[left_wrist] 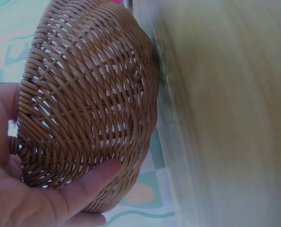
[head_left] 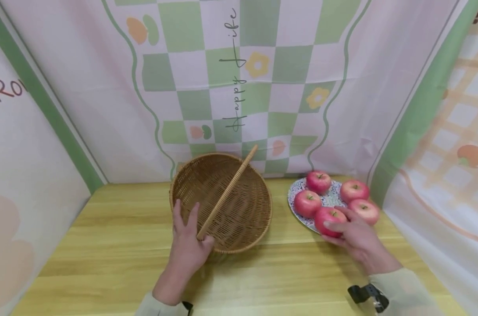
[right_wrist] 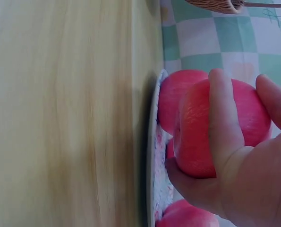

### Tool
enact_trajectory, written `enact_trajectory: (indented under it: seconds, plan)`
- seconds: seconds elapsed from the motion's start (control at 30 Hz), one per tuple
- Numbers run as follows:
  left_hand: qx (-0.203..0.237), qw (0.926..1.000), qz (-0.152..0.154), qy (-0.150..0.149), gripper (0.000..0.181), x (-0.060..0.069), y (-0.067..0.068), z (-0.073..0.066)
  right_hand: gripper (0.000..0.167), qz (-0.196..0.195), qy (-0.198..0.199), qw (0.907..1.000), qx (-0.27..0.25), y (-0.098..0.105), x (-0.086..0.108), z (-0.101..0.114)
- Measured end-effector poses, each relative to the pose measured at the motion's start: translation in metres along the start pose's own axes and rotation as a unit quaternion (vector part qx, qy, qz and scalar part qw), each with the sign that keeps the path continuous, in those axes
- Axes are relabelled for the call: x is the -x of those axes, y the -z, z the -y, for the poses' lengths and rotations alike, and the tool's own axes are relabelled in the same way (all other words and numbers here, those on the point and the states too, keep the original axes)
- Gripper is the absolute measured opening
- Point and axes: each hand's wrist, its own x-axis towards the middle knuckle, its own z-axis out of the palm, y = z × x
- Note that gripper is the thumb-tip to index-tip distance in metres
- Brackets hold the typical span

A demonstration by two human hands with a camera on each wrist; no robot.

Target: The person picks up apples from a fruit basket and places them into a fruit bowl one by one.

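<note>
A brown wicker basket (head_left: 239, 210) with a thin arched handle (head_left: 229, 188) stands on the table. My left hand (head_left: 189, 245) grips its near-left rim by the foot of the handle. In the left wrist view, fingers (left_wrist: 90, 187) lie against the woven outer wall (left_wrist: 97, 94). To the right, a patterned plate (head_left: 330, 201) bears several red apples. My right hand (head_left: 361, 239) holds the nearest apple (head_left: 329, 220) at the plate's front edge. The right wrist view shows fingers (right_wrist: 223, 113) curled round this apple (right_wrist: 197, 127), with part of it hidden behind them.
The wooden table (head_left: 116, 245) carries both basket and plate. At the back hangs a green-and-white checked cloth (head_left: 223, 66), with the basket close before it. Printed cloths flank both sides, and the right one (head_left: 452, 175) comes near the plate.
</note>
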Motion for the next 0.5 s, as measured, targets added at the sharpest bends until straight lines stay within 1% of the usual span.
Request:
enact_trajectory:
  seconds: [0.27, 0.37, 0.5]
  plan:
    - [0.0, 1.0, -0.003, 0.001, 0.092, 0.0, -0.001, 0.0, 0.089, -0.012, -0.021, 0.9994, -0.025, -0.01, -0.016, -0.002]
    - [0.0, 1.0, -0.005, 0.001, 0.091, 0.001, -0.001, 0.0, 0.089, -0.021, -0.022, 0.9993, -0.023, -0.012, -0.02, -0.003]
    - [0.004, 1.0, -0.007, 0.001, 0.091, 0.001, -0.001, 0.001, 0.089, -0.032, -0.014, 0.9994, -0.007, -0.011, -0.022, -0.005]
